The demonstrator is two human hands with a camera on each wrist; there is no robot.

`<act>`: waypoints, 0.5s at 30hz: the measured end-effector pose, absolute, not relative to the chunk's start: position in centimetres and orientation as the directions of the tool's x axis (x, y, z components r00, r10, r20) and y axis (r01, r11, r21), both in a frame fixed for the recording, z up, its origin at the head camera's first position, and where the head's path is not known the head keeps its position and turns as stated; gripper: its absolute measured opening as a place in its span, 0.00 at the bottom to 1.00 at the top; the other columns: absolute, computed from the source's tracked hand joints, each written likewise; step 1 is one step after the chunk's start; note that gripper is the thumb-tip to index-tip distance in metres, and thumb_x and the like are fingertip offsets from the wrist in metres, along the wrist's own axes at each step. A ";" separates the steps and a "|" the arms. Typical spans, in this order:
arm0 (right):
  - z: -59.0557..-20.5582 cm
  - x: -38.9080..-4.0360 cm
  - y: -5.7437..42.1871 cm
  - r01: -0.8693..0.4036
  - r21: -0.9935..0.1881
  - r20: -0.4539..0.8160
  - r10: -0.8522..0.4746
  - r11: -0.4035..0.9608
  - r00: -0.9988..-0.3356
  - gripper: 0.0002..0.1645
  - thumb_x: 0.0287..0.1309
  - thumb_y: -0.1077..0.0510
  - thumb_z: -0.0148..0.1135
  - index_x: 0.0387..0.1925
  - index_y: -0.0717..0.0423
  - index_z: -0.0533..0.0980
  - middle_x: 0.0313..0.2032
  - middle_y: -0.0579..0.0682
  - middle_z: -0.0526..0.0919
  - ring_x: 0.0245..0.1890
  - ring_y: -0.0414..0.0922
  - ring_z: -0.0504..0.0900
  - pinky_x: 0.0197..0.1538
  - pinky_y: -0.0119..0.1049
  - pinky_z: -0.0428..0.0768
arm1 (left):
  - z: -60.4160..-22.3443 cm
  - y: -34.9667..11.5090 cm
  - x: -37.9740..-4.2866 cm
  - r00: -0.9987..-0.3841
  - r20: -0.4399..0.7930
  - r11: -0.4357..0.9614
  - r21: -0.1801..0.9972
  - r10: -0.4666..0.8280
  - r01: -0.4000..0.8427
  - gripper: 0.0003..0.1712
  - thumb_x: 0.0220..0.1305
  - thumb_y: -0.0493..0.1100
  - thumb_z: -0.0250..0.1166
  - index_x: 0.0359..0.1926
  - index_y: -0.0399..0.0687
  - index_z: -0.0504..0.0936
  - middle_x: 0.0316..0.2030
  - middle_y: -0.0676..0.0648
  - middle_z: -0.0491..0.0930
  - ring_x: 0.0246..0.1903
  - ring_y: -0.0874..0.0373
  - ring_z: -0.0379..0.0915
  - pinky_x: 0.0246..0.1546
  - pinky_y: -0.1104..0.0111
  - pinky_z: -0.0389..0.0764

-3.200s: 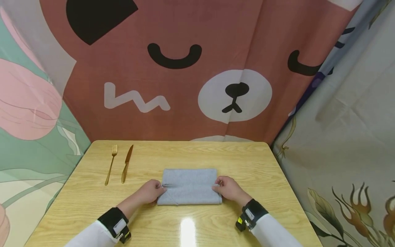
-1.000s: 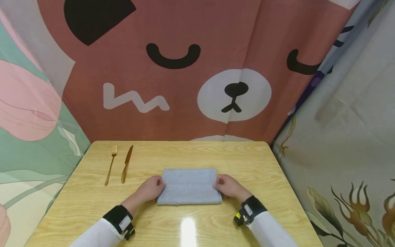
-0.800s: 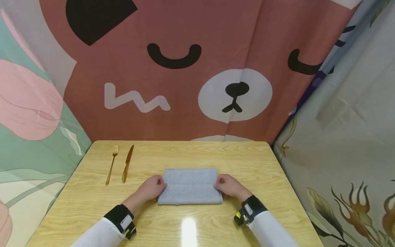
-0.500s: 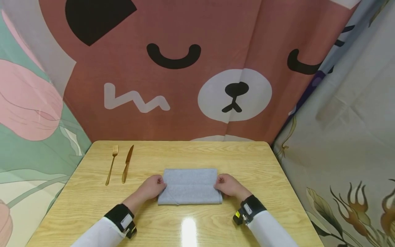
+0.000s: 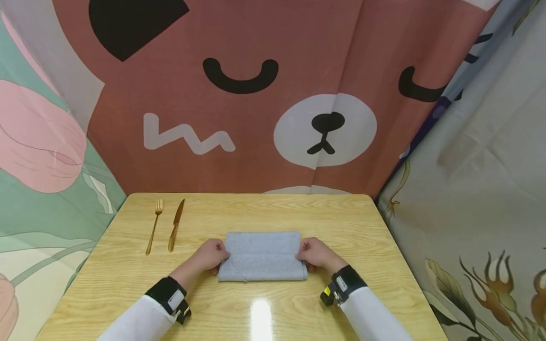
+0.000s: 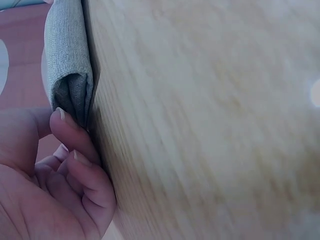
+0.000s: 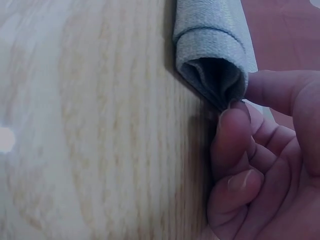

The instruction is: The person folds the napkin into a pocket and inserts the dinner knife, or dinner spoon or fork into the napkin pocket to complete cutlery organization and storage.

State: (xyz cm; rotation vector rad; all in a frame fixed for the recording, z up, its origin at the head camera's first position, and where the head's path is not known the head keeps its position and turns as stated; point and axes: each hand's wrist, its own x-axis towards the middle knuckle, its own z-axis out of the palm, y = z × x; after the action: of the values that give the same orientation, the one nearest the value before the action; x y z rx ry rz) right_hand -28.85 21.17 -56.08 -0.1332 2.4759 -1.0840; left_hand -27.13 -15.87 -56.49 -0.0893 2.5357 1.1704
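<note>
A folded grey-blue cloth (image 5: 262, 255) lies on the wooden table in front of the person, a crease running across its middle. My left hand (image 5: 210, 255) pinches its left edge, thumb on top. In the left wrist view, the fingertips (image 6: 70, 125) meet the open end of the rolled fold, lower fingers curled by the table. On the opposite side, my right hand (image 5: 319, 253) pinches the right edge between thumb and fingers. The right wrist view shows the layered cloth (image 7: 210, 55) bulging open at its near fold, with fingertips (image 7: 232, 132) at its corner.
Toward the left back of the wooden table (image 5: 341, 218) lie a gold fork (image 5: 154, 227) and a gold knife (image 5: 176, 226), side by side. A brown bear-print curtain (image 5: 239, 170) hangs behind the table's far edge, with patterned curtains on both sides.
Earlier, small puckers showed at the cloth's side edges by the fingertips; now its top lies smoother. Both hands have shifted slightly away from the person along the edges, still pinching. Fork and knife stay put.
</note>
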 end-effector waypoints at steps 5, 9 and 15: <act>-56.0 -29.0 21.1 0.108 -0.717 -0.366 -0.240 0.688 -0.899 0.11 0.65 0.53 0.68 0.31 0.53 0.75 0.20 0.45 0.75 0.14 0.43 0.74 0.21 0.33 0.73 | -56.3 -15.8 -27.1 -0.935 -0.346 0.646 0.732 0.082 -0.214 0.13 0.69 0.43 0.66 0.28 0.45 0.75 0.16 0.52 0.69 0.11 0.59 0.68 0.14 0.70 0.71; -56.1 -29.0 21.0 0.119 -0.720 -0.370 -0.234 0.683 -0.899 0.11 0.65 0.54 0.68 0.32 0.53 0.74 0.20 0.45 0.75 0.14 0.43 0.74 0.21 0.32 0.73 | -56.2 -15.8 -27.0 -0.936 -0.344 0.635 0.740 0.071 -0.224 0.13 0.69 0.42 0.67 0.28 0.45 0.75 0.17 0.51 0.69 0.12 0.59 0.68 0.14 0.70 0.72; -56.3 -29.3 21.2 0.119 -0.715 -0.387 -0.248 0.688 -0.888 0.12 0.65 0.53 0.69 0.33 0.53 0.74 0.20 0.46 0.75 0.15 0.43 0.76 0.21 0.33 0.74 | -55.8 -16.1 -27.6 -0.927 -0.367 0.656 0.718 0.076 -0.231 0.12 0.65 0.42 0.70 0.29 0.45 0.76 0.19 0.50 0.73 0.14 0.58 0.71 0.14 0.70 0.73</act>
State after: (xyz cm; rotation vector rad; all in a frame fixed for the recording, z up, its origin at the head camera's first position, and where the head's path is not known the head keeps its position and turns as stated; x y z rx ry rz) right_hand -29.29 21.25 -56.34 -0.0992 2.4401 -1.0793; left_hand -27.63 -16.08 -55.83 -0.1229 2.5090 1.1616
